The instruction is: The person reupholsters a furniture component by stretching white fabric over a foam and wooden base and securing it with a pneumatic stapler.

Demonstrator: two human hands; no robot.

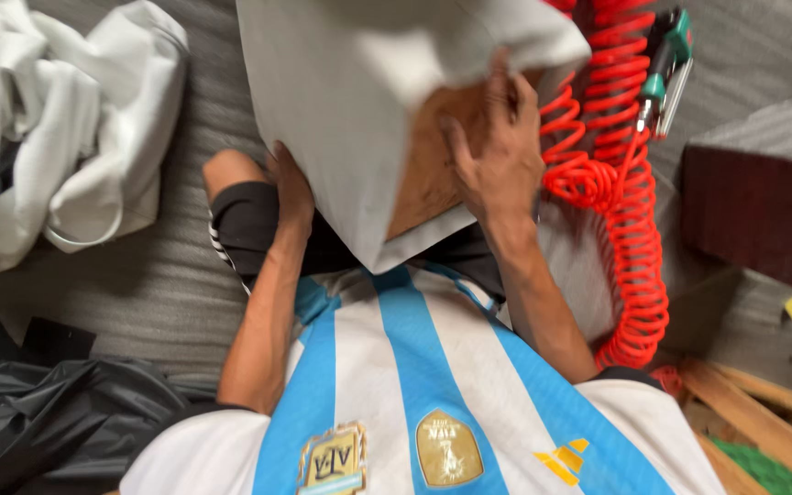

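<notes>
A wooden board [428, 174] wrapped in grey fabric [341, 101] rests on my lap, tilted toward me. My left hand [290, 191] grips the covered left edge of the board, fingers hidden behind it. My right hand [499, 151] lies spread on the bare wood, its fingertips tucked under the folded-over flap of grey fabric at the board's top right. My knee [229, 170] and black shorts [249, 225] show under the board.
A red coiled air hose [630, 229] runs down the right, ending at a green and black air tool [664, 78]. White fabric [57, 128] is piled at left, black plastic sheeting [57, 422] at lower left. A dark upholstered block [749, 197] and wooden slats [763, 422] lie right.
</notes>
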